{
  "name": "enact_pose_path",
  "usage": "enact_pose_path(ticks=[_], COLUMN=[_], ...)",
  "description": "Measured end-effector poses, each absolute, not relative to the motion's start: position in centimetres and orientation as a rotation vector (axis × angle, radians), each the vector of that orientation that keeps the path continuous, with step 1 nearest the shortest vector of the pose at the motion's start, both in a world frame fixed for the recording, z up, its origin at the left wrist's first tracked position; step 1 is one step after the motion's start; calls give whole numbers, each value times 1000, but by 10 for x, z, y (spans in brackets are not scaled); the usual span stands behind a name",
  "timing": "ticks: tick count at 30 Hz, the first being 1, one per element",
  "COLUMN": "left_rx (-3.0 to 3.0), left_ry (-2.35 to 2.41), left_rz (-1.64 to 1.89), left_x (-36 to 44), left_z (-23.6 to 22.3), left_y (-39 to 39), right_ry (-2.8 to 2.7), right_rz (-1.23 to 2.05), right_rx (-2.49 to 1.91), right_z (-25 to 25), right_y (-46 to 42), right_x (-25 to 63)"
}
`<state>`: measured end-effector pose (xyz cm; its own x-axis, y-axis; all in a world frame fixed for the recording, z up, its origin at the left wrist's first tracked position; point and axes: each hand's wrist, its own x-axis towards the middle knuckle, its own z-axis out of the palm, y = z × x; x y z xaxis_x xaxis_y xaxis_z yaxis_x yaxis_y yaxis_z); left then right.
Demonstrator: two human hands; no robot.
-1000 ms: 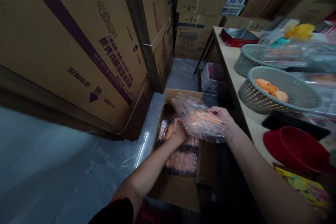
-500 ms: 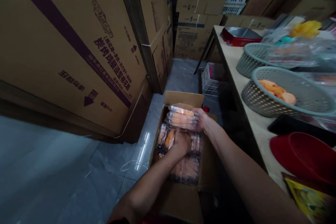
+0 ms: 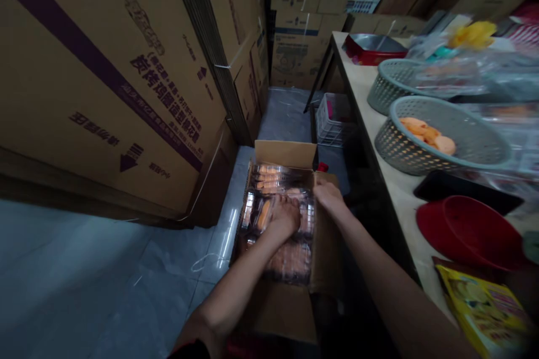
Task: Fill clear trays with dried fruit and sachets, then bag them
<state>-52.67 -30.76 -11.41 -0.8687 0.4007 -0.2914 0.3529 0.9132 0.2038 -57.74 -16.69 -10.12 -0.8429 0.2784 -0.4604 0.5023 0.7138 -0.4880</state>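
An open cardboard box (image 3: 284, 154) on the floor holds rows of clear plastic packs of orange round biscuits or cakes; their exact kind is unclear. My left hand (image 3: 286, 216) lies on the middle row with its fingers spread over the packs. One clear pack (image 3: 269, 176) sits at the far end of the box, beyond that hand. At the box's right rim, my right hand (image 3: 329, 195) has its fingers curled against the cardboard edge. No pack shows in it, though its fingertips are slightly blurred.
Flat cartons (image 3: 109, 67) lean in stacks on the left. Along the right runs a table (image 3: 389, 179) with a grey-green basket (image 3: 467, 143), a red scoop-like container (image 3: 458, 230), a black phone-like slab (image 3: 467, 190) and a yellow packet (image 3: 484, 303). A white crate (image 3: 330, 120) stands beyond the box.
The pack that was in my right hand above the box now lies in its far end. My right hand has let go and moved to the right rim. My left hand stays on the packs.
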Motion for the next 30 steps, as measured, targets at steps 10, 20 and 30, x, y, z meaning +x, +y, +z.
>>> enact_pose_path(ticks=[10, 20, 30], left_rx=[595, 896, 759], left_ry=[2824, 2668, 2632], left_rz=[94, 107, 269], left_x=[-634, -668, -666], left_z=[-64, -109, -84], left_y=[-396, -322, -319], right_ry=[2500, 2459, 2408], right_rz=[-536, -593, -1008], right_rx=[374, 339, 388], right_z=[-143, -154, -148], right_y=[-185, -164, -153], right_x=[-475, -472, -460])
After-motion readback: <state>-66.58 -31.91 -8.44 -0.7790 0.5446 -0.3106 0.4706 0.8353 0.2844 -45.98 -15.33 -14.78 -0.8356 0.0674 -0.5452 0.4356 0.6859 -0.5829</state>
